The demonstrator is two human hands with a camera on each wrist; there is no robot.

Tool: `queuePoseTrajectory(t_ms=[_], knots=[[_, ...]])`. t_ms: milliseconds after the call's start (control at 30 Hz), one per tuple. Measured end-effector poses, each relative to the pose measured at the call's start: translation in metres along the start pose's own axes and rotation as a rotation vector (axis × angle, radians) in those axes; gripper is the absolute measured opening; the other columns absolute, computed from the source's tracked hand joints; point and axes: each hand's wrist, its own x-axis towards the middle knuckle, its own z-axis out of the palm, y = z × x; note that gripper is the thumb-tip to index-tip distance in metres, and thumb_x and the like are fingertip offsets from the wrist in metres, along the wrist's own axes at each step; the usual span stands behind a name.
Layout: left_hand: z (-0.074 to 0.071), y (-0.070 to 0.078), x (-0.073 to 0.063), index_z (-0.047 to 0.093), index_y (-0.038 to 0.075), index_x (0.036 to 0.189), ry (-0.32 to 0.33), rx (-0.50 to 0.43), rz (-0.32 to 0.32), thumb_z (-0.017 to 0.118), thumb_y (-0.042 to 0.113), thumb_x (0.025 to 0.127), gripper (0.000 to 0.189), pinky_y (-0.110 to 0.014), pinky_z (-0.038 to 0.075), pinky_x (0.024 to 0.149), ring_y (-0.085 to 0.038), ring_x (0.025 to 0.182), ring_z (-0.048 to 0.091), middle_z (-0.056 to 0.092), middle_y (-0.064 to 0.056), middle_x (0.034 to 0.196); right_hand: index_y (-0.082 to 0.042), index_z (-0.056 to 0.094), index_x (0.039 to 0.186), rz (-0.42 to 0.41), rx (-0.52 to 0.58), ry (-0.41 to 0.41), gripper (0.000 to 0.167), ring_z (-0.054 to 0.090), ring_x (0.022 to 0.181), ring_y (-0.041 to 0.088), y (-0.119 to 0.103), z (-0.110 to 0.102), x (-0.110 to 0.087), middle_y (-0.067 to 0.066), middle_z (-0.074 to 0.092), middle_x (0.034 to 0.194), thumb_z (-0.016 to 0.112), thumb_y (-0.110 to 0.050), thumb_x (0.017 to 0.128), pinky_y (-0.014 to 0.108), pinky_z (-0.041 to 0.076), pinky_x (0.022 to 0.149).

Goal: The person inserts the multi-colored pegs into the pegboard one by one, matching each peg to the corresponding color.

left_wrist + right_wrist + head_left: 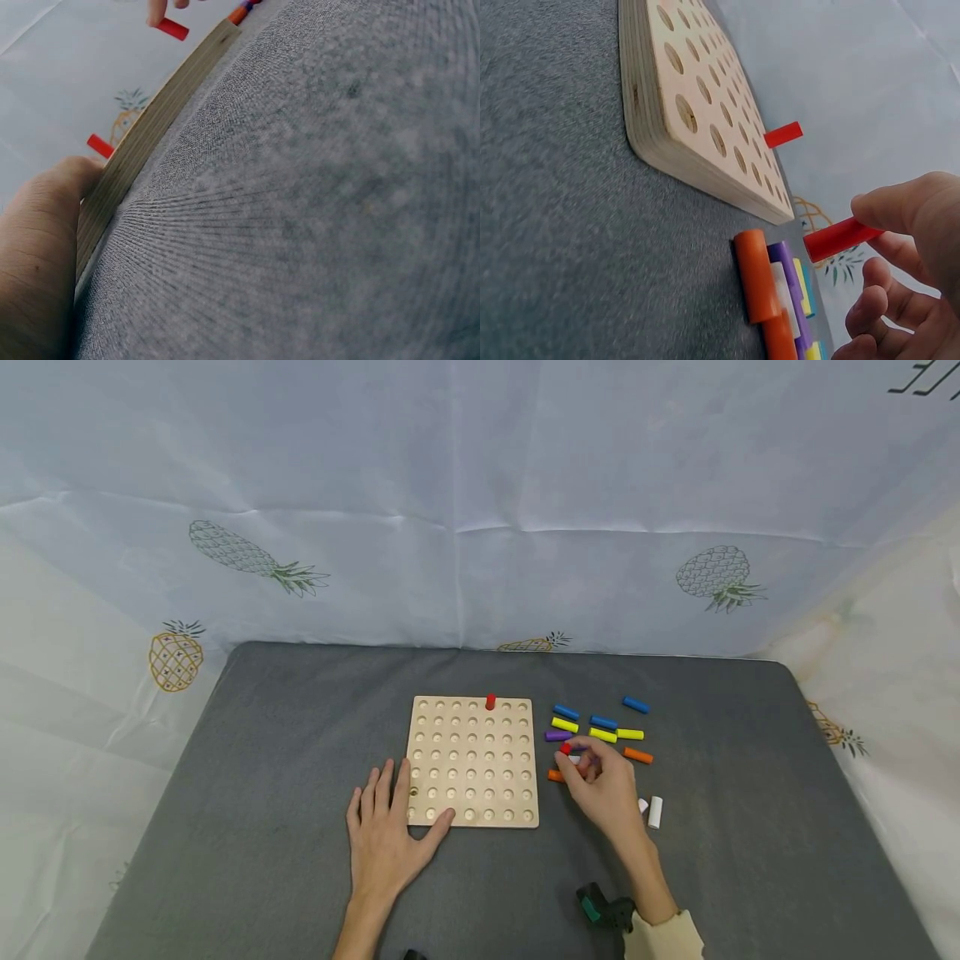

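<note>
- The right hand (606,785) is pinching one red peg (565,748) in its grip, with the thumb on one side and a finger on the other.
- That red peg is hanging in the air and leaning over, between the board and the loose pegs.
- The left hand (386,845) is spreading its grip wide, with its fingers pointing at the bench's far edge.
- Its thumb is resting on the board's near edge, and its pointing finger is touching the board's left edge.
- The wooden board (471,762) is lying flat on the grey bench (270,793), about midway between the bench's left and right edges, and it is showing many round holes.
- The other red peg (491,702) is standing up in a hole in the row by the board's far edge.
- Blue pegs (636,704) are lying to the right of the board, closest to the bench's far edge.
- Yellow pegs (630,734) are lying just nearer than the blue ones.
- A purple peg (557,737) is lying just beside the board's right edge.
- Orange pegs (638,756) are lying on both sides of the right hand.
- White pegs (655,812) are lying near the right hand, and one is partly hiding behind it.
</note>
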Motion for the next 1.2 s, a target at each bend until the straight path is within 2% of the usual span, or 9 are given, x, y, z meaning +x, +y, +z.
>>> queuePoseTrajectory(t_ms=[333,567,933,1200], knots=[[0.001,-0.001,0.000,0.040,0.014,0.158,0.002,0.003,0.002,0.071,0.069,0.079,0.101,-0.064,0.021,0.122,-0.043,0.148,0.037,0.045,-0.022,0.158,-0.004,0.073,0.110,0.048,0.036,-0.054,0.024,0.039,0.051,0.006,-0.006,0.010,0.010,0.007,0.052,0.070,0.079,-0.014,0.090,0.020,0.032,0.047],[0.001,-0.001,0.001,0.041,0.011,0.157,0.012,-0.003,0.014,0.072,0.069,0.079,0.102,-0.065,0.021,0.121,-0.044,0.148,0.037,0.045,-0.024,0.157,-0.003,0.073,0.110,0.031,0.067,-0.054,0.024,0.041,0.051,0.003,-0.009,0.014,0.015,0.008,0.055,0.073,0.078,-0.017,0.091,0.019,0.033,0.047],[0.000,0.000,0.001,0.041,0.012,0.157,0.006,0.004,0.008,0.071,0.070,0.079,0.102,-0.064,0.021,0.122,-0.044,0.148,0.038,0.045,-0.023,0.157,-0.004,0.072,0.114,0.005,0.140,-0.089,0.025,0.040,0.049,0.006,-0.012,0.022,0.028,0.009,0.055,0.072,0.077,-0.012,0.091,0.020,0.032,0.045],[0.000,0.000,0.000,0.042,0.013,0.157,0.008,-0.001,0.007,0.071,0.069,0.079,0.101,-0.064,0.021,0.122,-0.043,0.148,0.038,0.046,-0.022,0.157,-0.005,0.070,0.118,-0.013,0.213,-0.156,0.026,0.040,0.050,0.008,-0.015,0.028,0.040,0.010,0.055,0.074,0.074,-0.016,0.094,0.022,0.033,0.045]])
